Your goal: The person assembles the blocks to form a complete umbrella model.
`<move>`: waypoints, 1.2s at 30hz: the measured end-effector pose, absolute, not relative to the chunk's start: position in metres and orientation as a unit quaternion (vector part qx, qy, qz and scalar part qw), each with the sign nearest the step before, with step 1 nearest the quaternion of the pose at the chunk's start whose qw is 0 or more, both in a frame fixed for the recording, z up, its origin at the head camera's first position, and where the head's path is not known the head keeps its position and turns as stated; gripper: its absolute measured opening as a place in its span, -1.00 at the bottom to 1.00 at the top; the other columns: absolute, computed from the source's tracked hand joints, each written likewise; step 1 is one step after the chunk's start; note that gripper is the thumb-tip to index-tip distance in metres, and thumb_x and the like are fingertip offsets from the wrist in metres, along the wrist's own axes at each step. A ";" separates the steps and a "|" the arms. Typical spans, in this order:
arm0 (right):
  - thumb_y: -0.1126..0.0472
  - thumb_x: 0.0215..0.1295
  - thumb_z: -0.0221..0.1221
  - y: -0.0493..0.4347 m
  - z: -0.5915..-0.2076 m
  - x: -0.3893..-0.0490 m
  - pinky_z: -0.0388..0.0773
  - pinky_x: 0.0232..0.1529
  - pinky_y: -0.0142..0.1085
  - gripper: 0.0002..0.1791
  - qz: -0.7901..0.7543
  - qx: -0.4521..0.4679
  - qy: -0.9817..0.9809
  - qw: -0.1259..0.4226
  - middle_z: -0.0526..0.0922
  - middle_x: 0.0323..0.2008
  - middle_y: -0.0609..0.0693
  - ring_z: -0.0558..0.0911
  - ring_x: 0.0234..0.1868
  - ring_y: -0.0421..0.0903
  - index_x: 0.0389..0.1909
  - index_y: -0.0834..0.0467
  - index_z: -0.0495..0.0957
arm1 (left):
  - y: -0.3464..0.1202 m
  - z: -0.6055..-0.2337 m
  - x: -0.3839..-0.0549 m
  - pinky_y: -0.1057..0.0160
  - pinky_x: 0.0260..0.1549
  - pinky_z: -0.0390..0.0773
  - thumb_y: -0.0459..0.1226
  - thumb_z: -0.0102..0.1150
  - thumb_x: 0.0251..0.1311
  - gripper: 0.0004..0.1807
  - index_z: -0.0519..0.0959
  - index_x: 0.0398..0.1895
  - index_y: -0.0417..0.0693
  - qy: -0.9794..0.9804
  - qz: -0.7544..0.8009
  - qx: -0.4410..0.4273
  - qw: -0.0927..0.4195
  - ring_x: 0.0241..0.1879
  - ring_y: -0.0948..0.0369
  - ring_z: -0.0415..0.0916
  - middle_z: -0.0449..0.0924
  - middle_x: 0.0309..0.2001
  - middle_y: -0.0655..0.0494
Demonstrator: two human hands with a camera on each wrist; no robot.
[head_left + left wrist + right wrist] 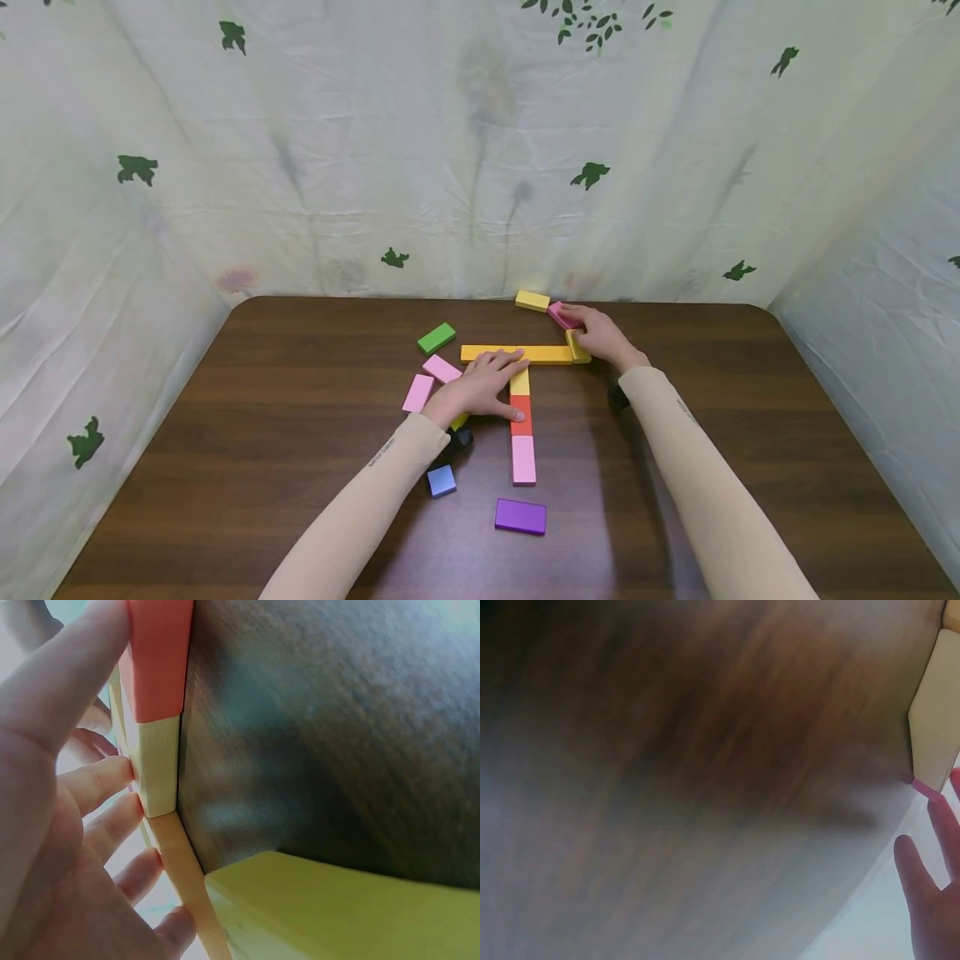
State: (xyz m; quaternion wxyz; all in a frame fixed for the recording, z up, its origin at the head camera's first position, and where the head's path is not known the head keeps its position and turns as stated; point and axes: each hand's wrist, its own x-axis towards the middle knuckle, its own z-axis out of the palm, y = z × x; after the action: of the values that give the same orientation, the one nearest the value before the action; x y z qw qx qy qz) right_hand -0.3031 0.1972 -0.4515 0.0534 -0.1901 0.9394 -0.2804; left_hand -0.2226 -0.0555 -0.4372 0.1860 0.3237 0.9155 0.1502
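Note:
Flat blocks form a T-like line on the table. My left hand [483, 390] spreads over its junction, thumb by the red block [522, 425] and fingertips on the pale yellow block [156, 769] and the orange-yellow bar [551, 355]. A pink block [522, 461] ends the stem. At the bar's right end, my right hand [600, 335] reaches over a tilted yellow block [576, 348], its fingers at a deep pink block [558, 313] that touches another yellow block [532, 301]. In the right wrist view its visible fingers [911, 866] are extended and spread apart.
Left of the T lie a green block [437, 338], two light pink blocks [417, 393] and a blue block [442, 481]. A yellow-green block [337, 907] is partly under my left wrist. A purple block [521, 517] lies nearest me. A leaf-patterned curtain [337, 167] borders the table's back.

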 end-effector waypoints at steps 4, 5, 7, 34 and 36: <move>0.40 0.20 -0.03 0.197 -0.450 -0.301 0.21 0.26 0.05 -0.40 -0.293 -0.197 0.935 0.043 0.30 0.34 0.20 0.28 0.32 0.17 0.33 0.27 0.33 | -0.055 -0.436 -0.222 -0.15 0.32 -0.10 0.12 0.27 0.10 -0.03 0.07 0.50 0.01 0.915 0.152 0.323 0.186 0.45 -0.06 -0.19 -0.10 0.50 0.07; 0.40 0.19 -0.03 0.197 -0.450 -0.301 0.21 0.26 0.06 -0.40 -0.294 -0.200 0.934 0.040 0.31 0.33 0.21 0.28 0.32 0.18 0.32 0.28 0.34 | -0.055 -0.436 -0.222 -0.15 0.32 -0.10 0.12 0.27 0.10 -0.03 0.07 0.50 0.01 0.915 0.152 0.323 0.186 0.45 -0.05 -0.19 -0.10 0.50 0.07; 0.40 0.20 -0.03 0.197 -0.450 -0.300 0.22 0.25 0.06 -0.41 -0.297 -0.202 0.933 0.036 0.31 0.33 0.20 0.28 0.31 0.18 0.32 0.27 0.34 | -0.055 -0.436 -0.222 -0.15 0.32 -0.10 0.12 0.27 0.10 -0.03 0.06 0.50 0.01 0.915 0.152 0.323 0.187 0.45 -0.06 -0.19 -0.10 0.50 0.07; 0.44 0.24 0.02 0.182 -0.444 -0.272 0.12 0.31 0.05 -0.47 -0.321 -0.256 0.911 0.044 0.39 0.29 0.13 0.24 0.36 0.10 0.27 0.25 0.41 | -0.059 -0.437 -0.219 -0.10 0.34 -0.11 0.19 0.20 0.12 -0.03 0.08 0.49 -0.06 0.917 0.122 0.349 0.151 0.45 -0.06 -0.17 -0.08 0.50 0.02; 0.45 0.23 0.02 0.181 -0.445 -0.270 0.14 0.29 0.07 -0.48 -0.321 -0.270 0.907 0.040 0.40 0.28 0.14 0.24 0.36 0.11 0.26 0.27 0.42 | -0.062 -0.438 -0.219 -0.10 0.34 -0.11 0.20 0.19 0.12 -0.02 0.08 0.49 -0.07 0.917 0.126 0.352 0.142 0.45 -0.06 -0.17 -0.07 0.49 0.00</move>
State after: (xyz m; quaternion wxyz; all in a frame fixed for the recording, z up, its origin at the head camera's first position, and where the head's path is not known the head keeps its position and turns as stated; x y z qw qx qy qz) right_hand -0.2702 0.1808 -0.4447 0.0397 -0.2697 0.9069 -0.3214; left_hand -0.2188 -0.0620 -0.4375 0.1425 0.3519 0.9166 0.1255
